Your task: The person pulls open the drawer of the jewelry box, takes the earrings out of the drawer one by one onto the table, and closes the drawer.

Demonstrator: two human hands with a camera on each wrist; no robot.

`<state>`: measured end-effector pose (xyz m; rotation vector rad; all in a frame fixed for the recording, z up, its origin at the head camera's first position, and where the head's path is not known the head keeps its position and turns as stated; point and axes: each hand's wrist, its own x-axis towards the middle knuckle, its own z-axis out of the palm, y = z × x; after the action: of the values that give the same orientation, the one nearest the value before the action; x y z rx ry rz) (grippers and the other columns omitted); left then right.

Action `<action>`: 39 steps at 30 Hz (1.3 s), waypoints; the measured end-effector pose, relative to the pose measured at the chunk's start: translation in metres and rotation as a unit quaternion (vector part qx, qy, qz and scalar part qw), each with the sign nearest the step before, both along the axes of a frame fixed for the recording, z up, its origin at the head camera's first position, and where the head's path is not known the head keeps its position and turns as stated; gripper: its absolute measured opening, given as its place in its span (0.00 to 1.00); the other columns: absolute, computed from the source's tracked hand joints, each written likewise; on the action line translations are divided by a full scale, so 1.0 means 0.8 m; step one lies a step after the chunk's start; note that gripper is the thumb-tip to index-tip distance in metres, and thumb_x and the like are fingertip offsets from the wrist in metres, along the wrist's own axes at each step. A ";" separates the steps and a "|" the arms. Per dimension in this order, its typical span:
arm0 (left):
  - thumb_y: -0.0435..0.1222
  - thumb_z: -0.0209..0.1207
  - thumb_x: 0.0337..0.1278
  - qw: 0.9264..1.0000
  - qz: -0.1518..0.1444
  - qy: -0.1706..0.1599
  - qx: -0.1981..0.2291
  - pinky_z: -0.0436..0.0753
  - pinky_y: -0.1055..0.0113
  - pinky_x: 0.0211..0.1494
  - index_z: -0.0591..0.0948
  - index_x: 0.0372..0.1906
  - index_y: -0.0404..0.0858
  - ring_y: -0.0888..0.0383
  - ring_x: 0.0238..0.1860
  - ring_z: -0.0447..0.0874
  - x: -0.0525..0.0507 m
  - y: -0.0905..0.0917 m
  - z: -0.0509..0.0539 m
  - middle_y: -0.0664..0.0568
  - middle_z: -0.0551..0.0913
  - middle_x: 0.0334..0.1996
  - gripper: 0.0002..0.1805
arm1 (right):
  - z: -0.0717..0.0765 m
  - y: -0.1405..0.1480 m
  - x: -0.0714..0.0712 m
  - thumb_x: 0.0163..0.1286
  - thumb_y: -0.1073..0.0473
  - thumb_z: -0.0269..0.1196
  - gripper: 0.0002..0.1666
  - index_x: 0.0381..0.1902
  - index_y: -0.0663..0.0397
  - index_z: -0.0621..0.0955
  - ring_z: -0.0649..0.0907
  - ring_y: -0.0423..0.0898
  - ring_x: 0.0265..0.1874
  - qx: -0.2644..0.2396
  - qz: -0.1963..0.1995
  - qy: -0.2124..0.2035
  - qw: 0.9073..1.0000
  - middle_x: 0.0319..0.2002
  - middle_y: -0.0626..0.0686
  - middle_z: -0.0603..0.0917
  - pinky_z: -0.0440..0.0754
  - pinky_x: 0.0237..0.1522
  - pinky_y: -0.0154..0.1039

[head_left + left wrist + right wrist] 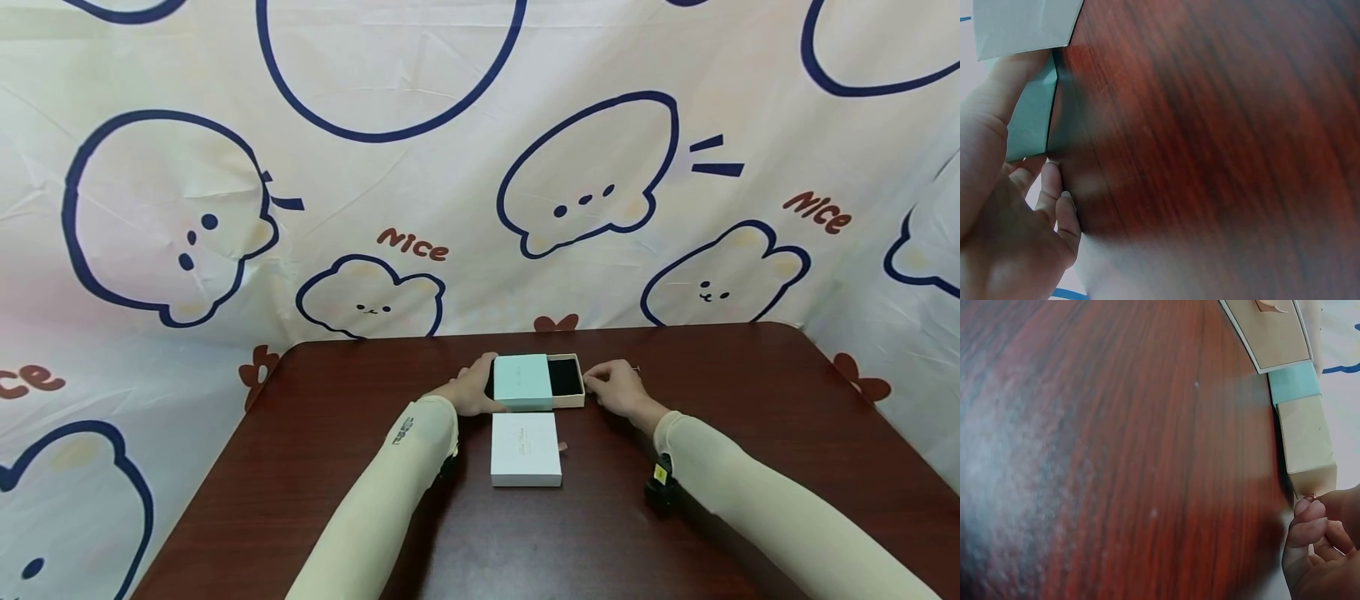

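Note:
A mint-green box sleeve lies on the table with its cream inner drawer sticking out to the right. Black lining shows inside the drawer. My left hand grips the sleeve's left end, its thumb along the near side; the fingers on the far side are partly hidden. At the drawer's right end, my right hand pinches a small ribbon tab between thumb and fingertips. Just in front of the sleeve lies a shut white box with its own ribbon tab at the right side.
The dark reddish-brown table has a glossy wood grain. Behind it hangs a pale cloth with cartoon outlines, reaching down to the table's back edge. Both sleeved forearms come in from the front.

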<state>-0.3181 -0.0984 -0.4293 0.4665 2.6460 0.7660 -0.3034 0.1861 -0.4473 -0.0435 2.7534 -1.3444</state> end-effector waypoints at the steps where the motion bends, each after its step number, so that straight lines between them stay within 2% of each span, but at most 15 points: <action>1: 0.46 0.71 0.58 1.000 0.000 0.000 0.001 0.58 0.37 0.76 0.44 0.82 0.41 0.36 0.78 0.54 0.000 0.000 0.000 0.43 0.55 0.80 0.59 | 0.000 0.000 0.000 0.77 0.61 0.56 0.15 0.48 0.64 0.86 0.80 0.43 0.29 0.000 0.000 0.000 1.000 0.42 0.59 0.85 0.79 0.31 0.35; 8: 0.47 0.72 0.57 1.000 0.002 0.006 -0.001 0.60 0.37 0.75 0.45 0.81 0.40 0.38 0.74 0.59 -0.001 0.002 0.000 0.42 0.61 0.76 0.58 | 0.002 -0.002 0.001 0.77 0.62 0.56 0.15 0.49 0.66 0.86 0.80 0.42 0.28 -0.010 0.002 -0.002 1.000 0.42 0.60 0.85 0.79 0.31 0.34; 22: 0.47 0.71 0.57 1.000 0.002 0.004 -0.001 0.58 0.37 0.76 0.45 0.81 0.40 0.37 0.77 0.55 0.000 0.001 0.003 0.42 0.57 0.79 0.58 | 0.001 -0.007 -0.001 0.77 0.62 0.57 0.15 0.48 0.67 0.86 0.78 0.40 0.24 -0.021 0.007 0.006 1.000 0.39 0.58 0.86 0.78 0.29 0.35; 39: 0.46 0.71 0.59 1.000 0.001 -0.001 -0.002 0.56 0.36 0.77 0.43 0.82 0.40 0.36 0.79 0.52 -0.002 0.000 -0.002 0.43 0.53 0.81 0.58 | -0.002 -0.012 -0.001 0.76 0.61 0.58 0.15 0.47 0.65 0.87 0.79 0.41 0.24 -0.023 0.007 0.003 1.000 0.39 0.59 0.86 0.78 0.28 0.35</action>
<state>-0.3196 -0.0985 -0.4307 0.4610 2.6463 0.7606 -0.3046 0.1768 -0.4485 -0.0692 2.7203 -1.4070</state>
